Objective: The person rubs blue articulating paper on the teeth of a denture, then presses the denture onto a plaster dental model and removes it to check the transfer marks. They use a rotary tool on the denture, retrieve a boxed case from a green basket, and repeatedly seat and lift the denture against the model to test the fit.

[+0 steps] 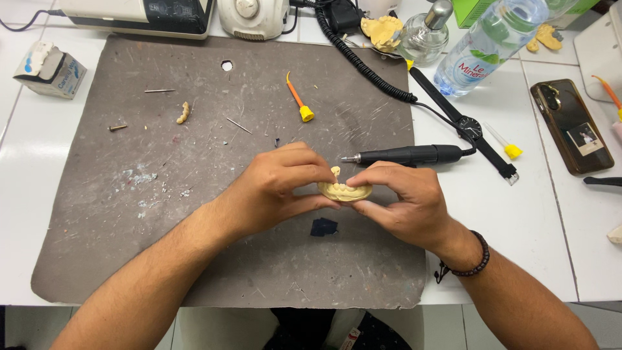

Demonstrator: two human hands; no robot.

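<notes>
Both hands meet over the middle of a grey work mat (129, 194). My left hand (278, 188) and my right hand (405, 201) together hold a small yellowish dental cast (345, 191) with a row of teeth. The left thumb and forefinger pinch a single small tooth piece (335, 172) just above the cast. A dark bead bracelet (476, 256) circles my right wrist. A small dark blue scrap (323, 227) lies on the mat below the hands.
A black rotary handpiece (408, 155) with coiled cable lies just behind my right hand. Also around: orange-and-yellow tips (299, 102), a small tooth strip (184, 113), pins, a wristwatch (468, 126), a water bottle (486, 45), a glass bottle (424, 35), a phone (571, 126), a small box (48, 68).
</notes>
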